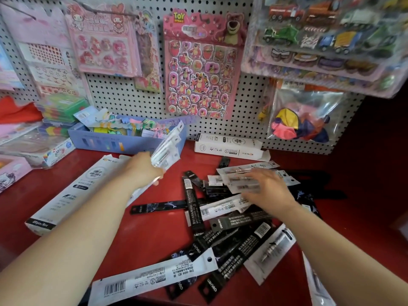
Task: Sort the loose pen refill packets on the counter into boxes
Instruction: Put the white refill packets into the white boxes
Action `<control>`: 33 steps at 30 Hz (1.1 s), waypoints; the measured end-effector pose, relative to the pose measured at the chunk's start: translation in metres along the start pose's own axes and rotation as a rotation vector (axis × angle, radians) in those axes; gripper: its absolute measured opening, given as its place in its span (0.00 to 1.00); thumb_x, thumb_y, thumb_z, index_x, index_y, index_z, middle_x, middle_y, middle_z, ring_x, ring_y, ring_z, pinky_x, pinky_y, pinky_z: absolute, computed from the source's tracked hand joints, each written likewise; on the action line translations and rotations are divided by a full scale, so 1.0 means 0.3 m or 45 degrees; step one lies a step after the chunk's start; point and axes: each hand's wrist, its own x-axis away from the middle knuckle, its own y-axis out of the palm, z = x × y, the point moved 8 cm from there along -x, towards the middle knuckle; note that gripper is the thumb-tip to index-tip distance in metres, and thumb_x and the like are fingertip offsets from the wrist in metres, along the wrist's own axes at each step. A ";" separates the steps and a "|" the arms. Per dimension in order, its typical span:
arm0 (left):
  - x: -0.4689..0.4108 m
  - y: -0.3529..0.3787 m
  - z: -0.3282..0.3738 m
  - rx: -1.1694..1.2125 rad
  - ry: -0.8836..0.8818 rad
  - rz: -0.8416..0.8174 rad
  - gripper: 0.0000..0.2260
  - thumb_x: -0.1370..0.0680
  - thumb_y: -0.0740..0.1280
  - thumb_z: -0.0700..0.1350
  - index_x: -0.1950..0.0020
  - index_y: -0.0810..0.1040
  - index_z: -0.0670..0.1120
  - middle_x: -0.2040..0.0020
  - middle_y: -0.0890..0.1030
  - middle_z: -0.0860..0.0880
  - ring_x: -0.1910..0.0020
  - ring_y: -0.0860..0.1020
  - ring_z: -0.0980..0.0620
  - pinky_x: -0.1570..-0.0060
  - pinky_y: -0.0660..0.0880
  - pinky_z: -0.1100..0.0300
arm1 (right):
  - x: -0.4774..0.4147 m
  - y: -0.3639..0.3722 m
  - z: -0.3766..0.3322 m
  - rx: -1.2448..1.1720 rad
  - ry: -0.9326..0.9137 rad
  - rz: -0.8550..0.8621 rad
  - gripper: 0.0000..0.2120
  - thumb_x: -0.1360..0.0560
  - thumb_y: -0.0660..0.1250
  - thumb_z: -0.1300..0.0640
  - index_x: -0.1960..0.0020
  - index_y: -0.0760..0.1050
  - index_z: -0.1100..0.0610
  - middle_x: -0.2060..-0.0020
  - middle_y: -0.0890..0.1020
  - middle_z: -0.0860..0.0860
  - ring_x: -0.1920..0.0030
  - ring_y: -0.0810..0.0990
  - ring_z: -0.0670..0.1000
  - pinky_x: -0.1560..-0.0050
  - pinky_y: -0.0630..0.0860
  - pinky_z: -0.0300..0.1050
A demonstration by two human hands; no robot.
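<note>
A heap of several black and white pen refill packets (223, 226) lies on the red counter (136, 235). My left hand (143, 171) grips a bunch of white packets (169, 149), held up and tilted toward the back. My right hand (268, 191) rests on white packets (240, 180) at the heap's far side, fingers bent over them. A long white refill box (72, 195) lies on the left under my left forearm. A second white box (227, 146) lies at the back with its end flap open.
A blue tray (99, 142) of colourful items stands at the back left. Sticker sheets (201, 65) and a bag of balloons (302, 122) hang on the pegboard behind. Flat boxes (37, 149) are stacked at the far left. A red wall closes off the right side.
</note>
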 end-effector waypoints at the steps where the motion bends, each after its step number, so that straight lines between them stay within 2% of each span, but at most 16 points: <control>1: 0.000 0.004 0.023 0.007 0.038 -0.016 0.16 0.25 0.64 0.40 0.39 0.69 0.37 0.58 0.79 0.45 0.75 0.75 0.57 0.70 0.68 0.64 | -0.002 -0.008 0.042 0.015 0.051 -0.049 0.27 0.26 0.64 0.50 0.29 0.62 0.52 0.28 0.63 0.50 0.27 0.57 0.52 0.26 0.51 0.48; 3: -0.004 0.029 0.070 -0.009 0.092 -0.080 0.18 0.24 0.63 0.42 0.36 0.66 0.38 0.55 0.77 0.44 0.70 0.74 0.55 0.68 0.69 0.61 | -0.006 -0.022 0.113 0.069 0.119 -0.129 0.29 0.26 0.64 0.49 0.28 0.59 0.50 0.27 0.62 0.49 0.26 0.57 0.52 0.26 0.50 0.49; 5: -0.013 0.075 0.119 -0.015 0.138 -0.157 0.15 0.25 0.64 0.43 0.40 0.70 0.40 0.56 0.76 0.43 0.67 0.72 0.52 0.62 0.70 0.57 | -0.014 -0.028 0.155 0.125 0.128 -0.182 0.28 0.25 0.63 0.50 0.28 0.58 0.49 0.27 0.62 0.49 0.26 0.57 0.52 0.26 0.51 0.47; 8: -0.023 0.154 0.189 -0.040 0.167 -0.252 0.08 0.27 0.67 0.43 0.51 0.74 0.42 0.64 0.74 0.48 0.68 0.70 0.53 0.66 0.66 0.59 | -0.034 -0.020 0.170 0.177 0.092 -0.239 0.29 0.25 0.62 0.54 0.27 0.56 0.48 0.27 0.61 0.50 0.26 0.56 0.52 0.26 0.52 0.45; 12: -0.043 0.248 0.282 -0.088 0.199 -0.352 0.06 0.26 0.67 0.41 0.61 0.71 0.45 0.70 0.72 0.51 0.71 0.70 0.55 0.73 0.68 0.67 | -0.076 -0.003 0.154 0.208 0.012 -0.324 0.31 0.26 0.60 0.60 0.27 0.55 0.49 0.27 0.61 0.52 0.26 0.55 0.52 0.27 0.48 0.46; 13: -0.055 0.267 0.301 -0.079 0.201 -0.364 0.05 0.26 0.66 0.41 0.60 0.72 0.45 0.70 0.73 0.51 0.72 0.71 0.56 0.74 0.68 0.70 | -0.086 -0.003 0.152 0.214 0.006 -0.334 0.31 0.27 0.59 0.62 0.27 0.55 0.49 0.27 0.62 0.52 0.26 0.55 0.52 0.26 0.46 0.47; 15: -0.085 0.301 0.332 -0.069 0.214 -0.374 0.04 0.26 0.67 0.40 0.53 0.74 0.43 0.65 0.77 0.48 0.72 0.73 0.56 0.70 0.70 0.69 | -0.107 -0.011 0.154 0.259 -0.003 -0.326 0.30 0.27 0.58 0.65 0.27 0.57 0.49 0.28 0.64 0.52 0.26 0.55 0.52 0.26 0.45 0.48; 17: -0.122 0.331 0.356 -0.046 0.231 -0.372 0.10 0.27 0.67 0.39 0.47 0.75 0.42 0.57 0.79 0.46 0.72 0.74 0.57 0.67 0.70 0.66 | -0.125 -0.023 0.162 0.348 -0.024 -0.301 0.28 0.27 0.57 0.65 0.29 0.61 0.49 0.29 0.65 0.51 0.28 0.56 0.54 0.27 0.46 0.50; 20: -0.167 0.371 0.380 -0.052 0.241 -0.341 0.14 0.28 0.68 0.39 0.42 0.75 0.41 0.50 0.80 0.45 0.70 0.75 0.55 0.69 0.72 0.66 | -0.132 -0.042 0.172 0.422 -0.083 -0.249 0.24 0.26 0.57 0.64 0.32 0.66 0.49 0.33 0.70 0.50 0.32 0.60 0.52 0.28 0.48 0.48; 22: -0.181 0.399 0.400 -0.114 0.267 -0.322 0.17 0.29 0.69 0.40 0.40 0.74 0.41 0.45 0.80 0.43 0.61 0.77 0.49 0.59 0.75 0.60 | -0.127 -0.039 0.181 0.432 -0.106 -0.251 0.24 0.25 0.57 0.63 0.32 0.65 0.49 0.32 0.68 0.51 0.31 0.60 0.53 0.28 0.48 0.49; 24: -0.190 0.418 0.412 -0.199 0.289 -0.293 0.22 0.29 0.70 0.43 0.36 0.71 0.44 0.42 0.78 0.45 0.48 0.77 0.47 0.50 0.71 0.60 | -0.128 -0.027 0.195 0.442 -0.093 -0.306 0.24 0.25 0.58 0.63 0.30 0.63 0.51 0.31 0.65 0.54 0.30 0.57 0.55 0.28 0.47 0.51; 26: -0.197 0.433 0.418 -0.295 0.299 -0.279 0.27 0.30 0.71 0.46 0.33 0.68 0.43 0.37 0.75 0.44 0.40 0.74 0.46 0.44 0.70 0.59 | -0.140 -0.018 0.210 0.473 -0.077 -0.368 0.22 0.25 0.58 0.61 0.32 0.64 0.52 0.31 0.64 0.55 0.30 0.56 0.56 0.28 0.45 0.53; 29: -0.204 0.448 0.412 -0.461 0.317 -0.265 0.30 0.30 0.71 0.49 0.33 0.66 0.40 0.33 0.71 0.43 0.36 0.71 0.45 0.40 0.68 0.57 | -0.157 -0.012 0.220 0.440 -0.073 -0.427 0.20 0.26 0.59 0.62 0.35 0.66 0.54 0.30 0.62 0.53 0.28 0.53 0.55 0.27 0.41 0.55; 31: -0.210 0.452 0.400 -0.463 0.304 -0.277 0.32 0.30 0.72 0.49 0.31 0.64 0.41 0.31 0.70 0.44 0.35 0.70 0.46 0.38 0.68 0.57 | -0.162 -0.011 0.216 0.365 -0.082 -0.415 0.18 0.27 0.60 0.63 0.38 0.68 0.54 0.33 0.68 0.52 0.28 0.56 0.53 0.27 0.41 0.54; 33: -0.215 0.451 0.392 -0.444 0.293 -0.285 0.34 0.31 0.72 0.50 0.30 0.63 0.42 0.31 0.69 0.44 0.34 0.70 0.46 0.37 0.67 0.57 | -0.165 -0.022 0.210 0.313 -0.095 -0.334 0.12 0.28 0.61 0.62 0.45 0.68 0.52 0.41 0.74 0.53 0.32 0.62 0.53 0.27 0.44 0.51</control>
